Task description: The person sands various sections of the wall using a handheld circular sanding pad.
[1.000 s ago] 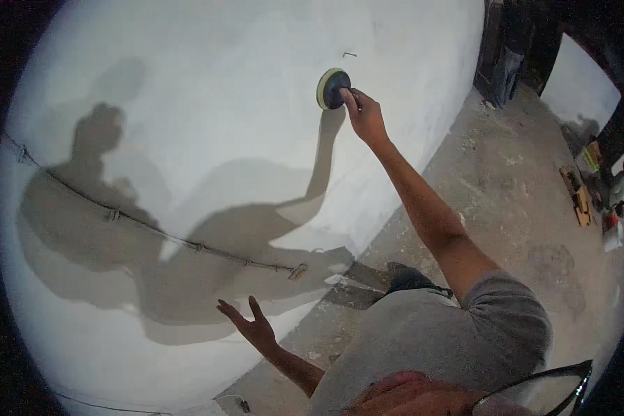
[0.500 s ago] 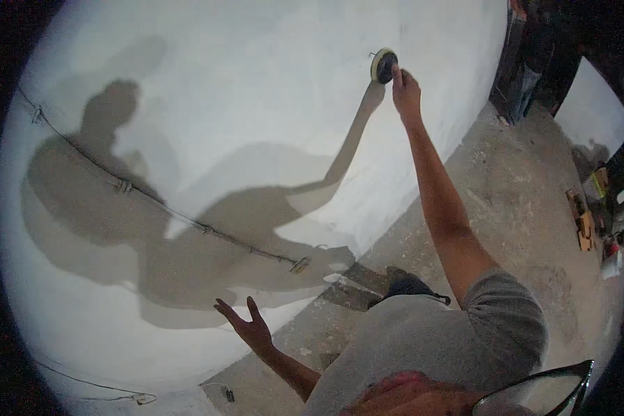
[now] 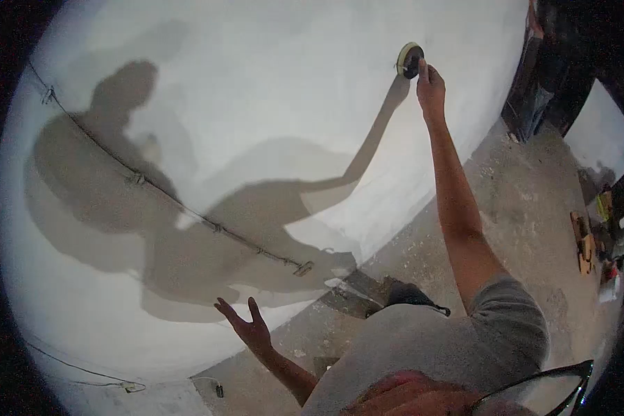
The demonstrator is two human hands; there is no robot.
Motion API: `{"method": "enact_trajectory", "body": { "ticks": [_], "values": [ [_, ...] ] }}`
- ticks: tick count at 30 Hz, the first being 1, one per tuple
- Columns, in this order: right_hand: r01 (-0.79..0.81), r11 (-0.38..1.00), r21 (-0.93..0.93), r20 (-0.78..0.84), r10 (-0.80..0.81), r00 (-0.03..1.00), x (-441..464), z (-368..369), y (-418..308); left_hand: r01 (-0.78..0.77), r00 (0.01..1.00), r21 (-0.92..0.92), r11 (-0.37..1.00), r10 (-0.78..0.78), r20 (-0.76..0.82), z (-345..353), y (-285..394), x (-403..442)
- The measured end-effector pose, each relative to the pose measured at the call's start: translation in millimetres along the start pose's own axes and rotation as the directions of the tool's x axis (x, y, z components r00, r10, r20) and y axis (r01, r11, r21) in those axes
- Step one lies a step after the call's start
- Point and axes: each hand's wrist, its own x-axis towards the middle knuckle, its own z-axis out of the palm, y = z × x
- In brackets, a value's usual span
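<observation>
My right hand (image 3: 431,87) is raised at the upper right and closed on a round pad (image 3: 410,60). The pad has a dark back and a pale yellowish rim, like a hand sanding disc. Its face is turned to the white wall (image 3: 256,90); whether it presses flat on the surface is hard to tell. Low in the view, my left hand (image 3: 253,331) is held out with fingers spread and nothing in it, in front of the lower wall.
A thin tied cable (image 3: 104,144) runs down the wall to a small fitting (image 3: 303,268). Another wire (image 3: 83,371) hangs at lower left. Concrete floor (image 3: 513,187) lies to the right, with cardboard pieces (image 3: 584,246) and assorted items. My shadow covers much of the wall.
My right hand and the pad have shifted right and slightly up along the wall. The view has tilted a little. My left hand stays spread in about the same place.
</observation>
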Motion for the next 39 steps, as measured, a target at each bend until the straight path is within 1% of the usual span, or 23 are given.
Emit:
{"method": "enact_trajectory", "body": {
  "ticks": [3, 5, 6, 7, 9, 10, 12, 15, 16, 17, 18, 19, 21, 23, 25, 26, 28, 30, 32, 35, 36, 37, 39],
  "values": [
    [-0.068, 0.998, 0.013, 0.055, 0.067, 0.996, -32, -2, -3, 0.0, 1.0, -0.012, 1.0, 0.0, 0.011, 9, -7, 3],
    [-0.012, 0.993, -0.121, 0.087, 0.022, 0.996, -64, 6, 34, 0.017, 0.999, -0.032, 0.999, -0.016, 0.035, 23, -6, 8],
    [-0.054, 0.996, -0.068, 0.115, 0.062, 0.991, -81, 0, 21, 0.025, 0.998, -0.045, 0.999, -0.023, 0.056, 24, -1, 7],
    [-0.179, 0.982, 0.056, 0.154, 0.169, 0.973, -91, 0, 18, 0.024, 0.998, -0.046, 0.999, -0.021, 0.058, 22, 7, 5],
    [-0.135, 0.979, -0.152, 0.168, 0.16, 0.973, -84, -15, -4, 0.008, 0.994, -0.082, 0.997, 0.0, 0.106, 18, 29, 6],
    [-0.145, 0.978, -0.15, 0.153, 0.167, 0.974, -78, -15, -15, -0.008, 0.994, -0.077, 0.997, 0.016, 0.108, 16, 32, 9],
    [-0.093, 0.995, -0.022, 0.085, 0.094, 0.992, -51, -18, -36, -0.089, 0.991, -0.082, 0.993, 0.096, 0.095, 12, 44, 13],
    [0.002, 0.999, 0.039, 0.114, -0.007, 0.993, -28, -21, -65, -0.188, 0.979, -0.059, 0.98, 0.192, 0.063, 12, 38, 27],
    [0.023, 0.992, 0.127, 0.079, -0.033, 0.996, -35, -20, -72, -0.216, 0.972, -0.062, 0.975, 0.22, 0.082, 7, 44, 27],
    [0.047, 0.977, 0.208, 0.041, -0.057, 0.998, -45, -22, -76, -0.166, 0.981, -0.049, 0.985, 0.17, 0.089, 2, 51, 27],
    [-0.012, 0.995, 0.097, 0.102, 0.002, 0.995, -50, -42, -77, -0.121, 0.988, -0.03, 0.992, 0.123, 0.091, -3, 66, 18],
    [-0.077, 0.997, -0.015, 0.162, 0.079, 0.984, -47, -60, -67, -0.151, 0.982, -0.018, 0.988, 0.152, 0.113, 1, 88, 10],
    [-0.157, 0.986, -0.051, 0.225, 0.164, 0.96, -70, -69, -57, -0.073, 0.996, 0.103, 0.992, 0.068, 0.057, 6, 96, 6],
    [-0.187, 0.982, -0.026, 0.244, 0.187, 0.952, -89, -72, -32, -0.063, 0.998, 0.163, 0.985, 0.058, 0.04, 18, 95, 10],
    [-0.125, 0.992, 0.019, 0.2, 0.119, 0.972, -83, -79, -31, -0.046, 0.997, 0.084, 0.995, 0.041, 0.058, 10, 108, 3],
    [-0.149, 0.988, -0.037, 0.236, 0.154, 0.959, -75, -72, -22, 0.017, 0.998, 0.089, 0.996, -0.023, 0.067, 19, 107, 13],
    [-0.226, 0.97, -0.093, 0.288, 0.244, 0.926, -59, -80, -40, 0.022, 0.997, 0.131, 0.991, -0.032, 0.069, 14, 111, 15],
    [-0.15, 0.988, -0.022, 0.203, 0.152, 0.967, -38, -73, -30, 0.035, 0.996, 0.162, 0.986, -0.047, 0.071, 20, 106, 22],
    [-0.172, 0.985, -0.018, 0.186, 0.173, 0.967, -23, -70, -24, -0.077, 0.996, 0.144, 0.987, 0.07, 0.056, 25, 87, 28],
    [-0.171, 0.985, 0.038, 0.138, 0.164, 0.977, -37, -54, 0, -0.047, 0.996, 0.12, 0.992, 0.037, 0.079, 27, 97, 28],
    [-0.201, 0.98, 0.015, 0.15, 0.196, 0.969, -47, -54, -5, -0.045, 0.996, 0.116, 0.992, 0.036, 0.08, 32, 94, 30],
    [-0.237, 0.968, 0.087, 0.224, 0.213, 0.951, -54, -54, -2, -0.065, 0.997, 0.103, 0.992, 0.06, 0.054, 36, 89, 31],
    [-0.187, 0.978, 0.093, 0.183, 0.168, 0.969, -49, -50, -3, -0.081, 0.997, 0.085, 0.993, 0.08, 0.02, 42, 86, 28]
  ]
}}
